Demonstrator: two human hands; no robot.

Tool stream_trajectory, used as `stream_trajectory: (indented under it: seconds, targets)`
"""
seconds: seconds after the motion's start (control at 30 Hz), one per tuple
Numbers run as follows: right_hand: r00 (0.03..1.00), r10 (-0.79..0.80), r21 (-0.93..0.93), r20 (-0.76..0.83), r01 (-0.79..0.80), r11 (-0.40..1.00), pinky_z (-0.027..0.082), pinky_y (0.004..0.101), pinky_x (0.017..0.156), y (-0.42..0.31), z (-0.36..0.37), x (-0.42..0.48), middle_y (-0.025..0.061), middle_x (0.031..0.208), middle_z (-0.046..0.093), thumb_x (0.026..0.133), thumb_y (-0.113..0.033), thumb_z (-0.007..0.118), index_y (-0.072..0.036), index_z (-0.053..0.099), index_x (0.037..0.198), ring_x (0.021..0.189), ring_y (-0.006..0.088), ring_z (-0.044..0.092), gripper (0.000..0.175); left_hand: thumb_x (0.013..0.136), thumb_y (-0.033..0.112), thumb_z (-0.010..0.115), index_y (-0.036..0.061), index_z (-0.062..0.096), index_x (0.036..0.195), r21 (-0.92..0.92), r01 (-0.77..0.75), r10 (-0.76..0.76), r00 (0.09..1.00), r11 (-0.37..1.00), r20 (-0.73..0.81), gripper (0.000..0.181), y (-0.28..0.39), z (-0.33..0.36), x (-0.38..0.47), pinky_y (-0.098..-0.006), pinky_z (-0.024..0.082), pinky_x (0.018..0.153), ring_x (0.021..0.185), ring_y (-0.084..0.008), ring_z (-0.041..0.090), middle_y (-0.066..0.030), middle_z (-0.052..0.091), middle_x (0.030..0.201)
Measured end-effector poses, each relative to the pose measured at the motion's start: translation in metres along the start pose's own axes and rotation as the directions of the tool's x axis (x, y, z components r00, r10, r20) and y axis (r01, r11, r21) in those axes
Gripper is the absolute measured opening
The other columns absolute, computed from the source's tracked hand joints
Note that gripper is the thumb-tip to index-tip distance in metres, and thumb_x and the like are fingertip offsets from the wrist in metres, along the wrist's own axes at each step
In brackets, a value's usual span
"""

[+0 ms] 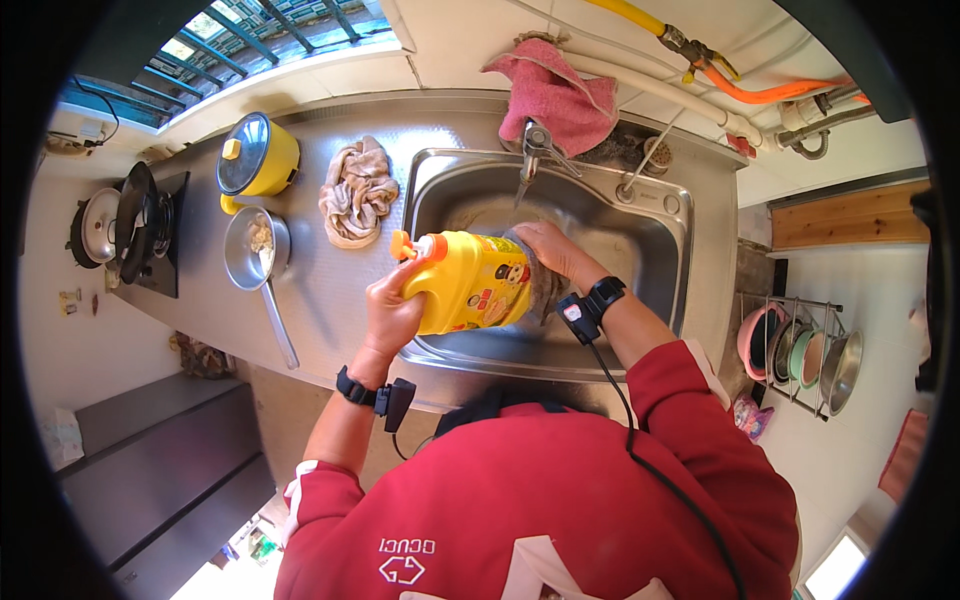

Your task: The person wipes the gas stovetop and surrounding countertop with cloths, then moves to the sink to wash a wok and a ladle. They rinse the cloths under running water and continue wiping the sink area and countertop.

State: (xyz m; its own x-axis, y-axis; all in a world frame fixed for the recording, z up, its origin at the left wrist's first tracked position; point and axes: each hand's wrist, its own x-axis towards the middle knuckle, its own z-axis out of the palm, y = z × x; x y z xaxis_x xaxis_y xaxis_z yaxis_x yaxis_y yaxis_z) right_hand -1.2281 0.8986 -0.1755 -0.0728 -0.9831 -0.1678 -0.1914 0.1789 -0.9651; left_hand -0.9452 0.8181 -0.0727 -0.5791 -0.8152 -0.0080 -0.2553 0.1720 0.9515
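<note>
My left hand (394, 311) grips the handle of a yellow plastic jug (472, 281) with an orange pump top (420, 246). The jug is tilted on its side over the front left of the steel sink (686, 247), its base towards the right. A greyish cloth (551, 289) lies against that base, with my right hand (551, 247) holding it there; the fingertips are partly hidden. Just above my right hand is the faucet (536, 142), from which a thin stream of water seems to run.
Left of the sink lie a crumpled beige cloth (358, 191), a yellow pot (270, 161) with a glass lid and a small saucepan (279, 251) holding pale food. A pink towel (551, 94) hangs behind the faucet. A bowl rack (799, 352) stands at right; a wok (139, 225) is far left.
</note>
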Motion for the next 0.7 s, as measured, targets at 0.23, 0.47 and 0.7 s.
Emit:
stream_trajectory:
  seconds: [0.23,0.47,0.7]
  targets:
    - [0.917,0.384,0.982,0.109,-0.16,0.102,0.052,0.0346,0.09,0.008,0.025,-0.029,0.0077,0.107,0.07,0.095,-0.05,0.047,-0.008,0.065,0.115,0.094,0.0219,0.066,0.05,0.077,-0.012,0.052,-0.0012,0.064,0.123,-0.344,0.144,-0.215,0.96,0.928,-0.178,0.049,0.0,0.016,0.006,-0.0252,0.053,0.08,0.093,-0.0159,0.066,-0.0099,0.069,0.107]
    - [0.879,0.473,0.998,0.059,-0.045,-0.042,0.049,0.0412,0.094,0.007,0.067,-0.032,0.0071,0.116,0.067,0.097,-0.054,0.04,-0.009,0.061,0.124,0.105,0.0254,0.062,0.057,0.079,-0.011,0.051,-0.0019,0.061,0.127,-0.422,0.124,-0.296,0.879,0.898,-0.373,0.05,0.006,0.038,0.031,-0.0243,0.047,0.073,0.084,-0.0115,0.06,-0.0085,0.067,0.108]
    - [0.864,0.469,0.832,0.184,-0.391,0.393,0.054,0.0363,0.084,0.008,0.058,-0.035,0.011,0.098,0.07,0.102,-0.039,0.035,-0.001,0.065,0.103,0.09,0.0229,0.067,0.048,0.079,-0.009,0.053,-0.0005,0.064,0.123,-0.199,0.071,-0.14,0.923,0.977,-0.358,0.047,0.026,0.006,0.059,-0.0279,0.052,0.087,0.098,-0.0174,0.066,-0.0116,0.068,0.113]
